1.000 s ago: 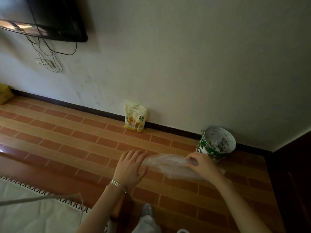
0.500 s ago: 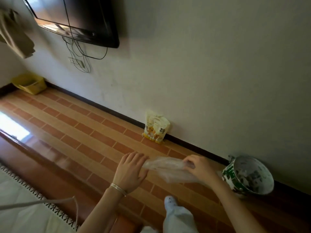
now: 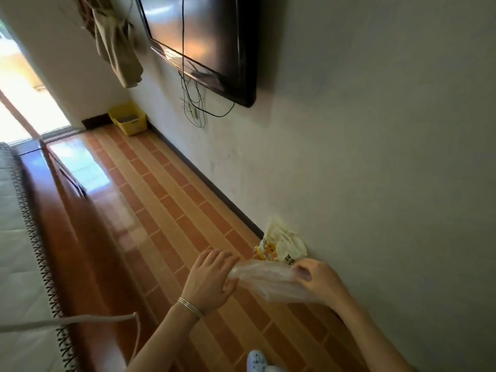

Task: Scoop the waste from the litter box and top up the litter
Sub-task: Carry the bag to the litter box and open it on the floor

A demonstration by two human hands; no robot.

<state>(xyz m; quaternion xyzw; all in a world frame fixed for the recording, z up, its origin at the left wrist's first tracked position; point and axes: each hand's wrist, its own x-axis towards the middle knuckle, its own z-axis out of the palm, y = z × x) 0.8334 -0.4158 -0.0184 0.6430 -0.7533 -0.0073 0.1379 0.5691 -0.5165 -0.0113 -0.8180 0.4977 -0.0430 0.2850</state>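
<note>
Bag [image 3: 268, 280], clear: we pinch one end in each grip, left hand [image 3: 209, 280] and right hand [image 3: 320, 280]. Pouch [image 3: 281, 247] stands against wall [image 3: 375, 157].

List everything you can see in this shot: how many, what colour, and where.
television: one, black, mounted on the wall
cables: several, black, hanging below the television
cloth: one, beige, hanging top left
yellow box: one, grey fill inside, far corner by the wall
pouch: one, white and yellow, on the floor against the wall
floor: orange-brown brick-pattern tiles
mattress: one, white, black edge stitching, left edge
cord: one, pale, lower left
shoe: one, pale, bottom edge
plastic bag: one, clear, stretched between both hands
bracelet: silver, left wrist
left hand: pinches the bag's left end
right hand: fingers pinch its right end
</note>
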